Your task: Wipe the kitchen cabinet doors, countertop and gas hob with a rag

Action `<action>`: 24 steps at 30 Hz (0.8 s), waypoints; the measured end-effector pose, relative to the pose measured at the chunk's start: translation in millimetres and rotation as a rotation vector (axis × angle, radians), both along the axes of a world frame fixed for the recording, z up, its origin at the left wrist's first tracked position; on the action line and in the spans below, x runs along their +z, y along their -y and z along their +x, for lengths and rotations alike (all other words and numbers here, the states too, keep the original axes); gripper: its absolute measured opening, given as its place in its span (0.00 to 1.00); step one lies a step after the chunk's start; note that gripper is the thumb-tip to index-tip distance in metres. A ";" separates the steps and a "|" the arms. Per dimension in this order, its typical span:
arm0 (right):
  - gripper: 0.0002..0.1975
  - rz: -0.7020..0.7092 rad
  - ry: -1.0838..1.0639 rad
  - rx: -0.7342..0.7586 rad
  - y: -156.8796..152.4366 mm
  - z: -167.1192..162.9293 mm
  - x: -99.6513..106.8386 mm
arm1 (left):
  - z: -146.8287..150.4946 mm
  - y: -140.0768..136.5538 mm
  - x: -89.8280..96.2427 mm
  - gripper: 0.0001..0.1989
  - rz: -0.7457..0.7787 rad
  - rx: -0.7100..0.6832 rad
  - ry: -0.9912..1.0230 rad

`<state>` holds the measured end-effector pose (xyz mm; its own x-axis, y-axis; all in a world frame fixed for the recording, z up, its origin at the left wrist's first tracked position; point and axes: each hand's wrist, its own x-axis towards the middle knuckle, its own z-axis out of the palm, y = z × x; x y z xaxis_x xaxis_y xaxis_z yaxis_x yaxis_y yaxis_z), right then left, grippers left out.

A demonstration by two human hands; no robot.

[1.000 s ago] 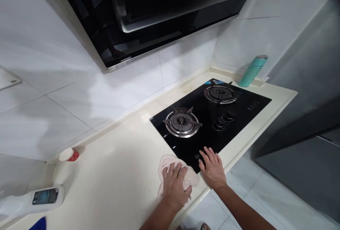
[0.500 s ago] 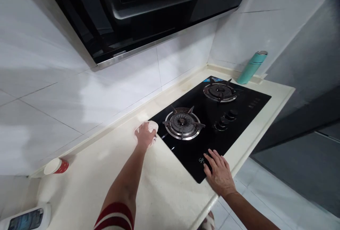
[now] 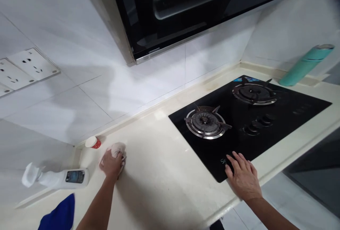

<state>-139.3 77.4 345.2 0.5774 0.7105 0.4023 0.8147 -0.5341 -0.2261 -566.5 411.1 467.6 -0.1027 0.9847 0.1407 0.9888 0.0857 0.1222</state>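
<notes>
My left hand (image 3: pixel 110 162) is closed over a pale pinkish cloth (image 3: pixel 118 149), pressing it on the cream countertop (image 3: pixel 162 187). Just behind that hand stands a white and red paper cup (image 3: pixel 93 142). My right hand (image 3: pixel 243 176) lies flat with fingers spread on the front left corner of the black glass gas hob (image 3: pixel 220 166), its heel at the counter's front edge. Two burners, the near one (image 3: pixel 204 122) and the far one (image 3: pixel 254 93), carry metal pan supports.
A white spray bottle (image 3: pixel 55 178) and a blue cloth (image 3: pixel 60 214) are at the left. A teal bottle (image 3: pixel 305 66) stands in the far right corner. The black range hood (image 3: pixel 202 14) overhangs the hob. Wall sockets (image 3: pixel 29 67) are at upper left.
My left hand has moved the cloth left along the counter, from the hob's edge to near the paper cup. My right hand stays on the hob corner. The view has turned left.
</notes>
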 end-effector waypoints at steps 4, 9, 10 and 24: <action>0.28 0.002 -0.010 -0.007 -0.4 0.1 0.3 | -0.3 11.3 -9.5 0.31 0.004 0.033 0.049; 0.28 0.005 -0.027 -0.001 1.0 1.4 1.1 | 94.0 57.3 -40.4 0.30 -0.077 -0.357 0.098; 0.28 0.007 -0.030 -0.001 1.3 1.6 1.2 | 115.5 75.9 -45.5 0.30 -0.098 -0.448 0.113; 0.28 0.016 -0.049 0.006 4.4 3.3 1.5 | -6.5 242.0 -61.6 0.33 -0.061 -0.671 0.138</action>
<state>-136.0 73.0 346.6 0.5924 0.7076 0.3852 0.8056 -0.5249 -0.2746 -573.0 169.1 406.0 0.5192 0.8472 0.1123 0.8059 -0.5291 0.2656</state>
